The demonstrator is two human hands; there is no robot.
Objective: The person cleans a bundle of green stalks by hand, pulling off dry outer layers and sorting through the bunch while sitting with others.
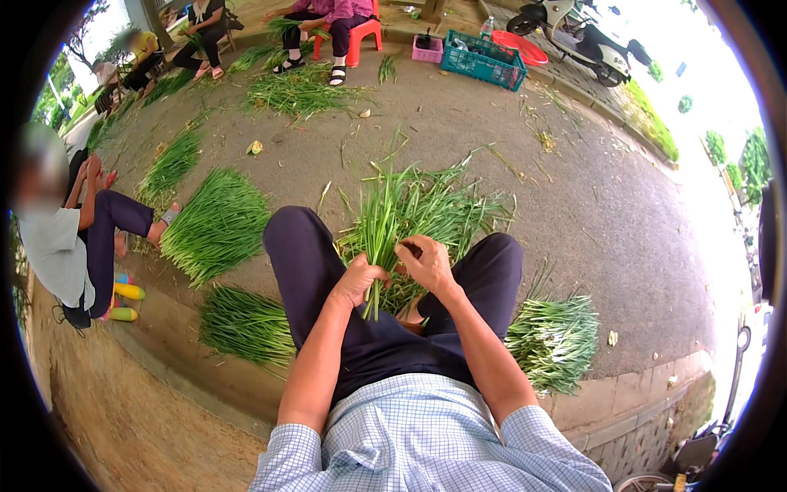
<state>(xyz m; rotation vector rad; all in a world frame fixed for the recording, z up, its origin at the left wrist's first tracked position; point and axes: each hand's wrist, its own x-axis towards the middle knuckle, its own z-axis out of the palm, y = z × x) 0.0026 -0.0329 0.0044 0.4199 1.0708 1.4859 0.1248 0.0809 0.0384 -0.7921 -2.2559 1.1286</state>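
My left hand [359,280] is wrapped round the lower part of a bunch of garlic chives [376,225] between my knees. The long green leaves point up and away from me, and the pale stem ends stick out below my fist. Close by on the right, my right hand [427,261] has its fingers curled in a pinch beside the stems. Whatever lies between those fingertips is too small or hidden to make out. A loose heap of chives [447,205] spreads on the ground just beyond both hands.
Bundled chives lie at my left [217,225], nearer left [244,324] and right [556,343]. A person in a grey shirt [57,254] sits on the left. Farther off are seated people, a red stool [358,37], a teal crate [484,61], a red basin [520,47] and a scooter [578,41].
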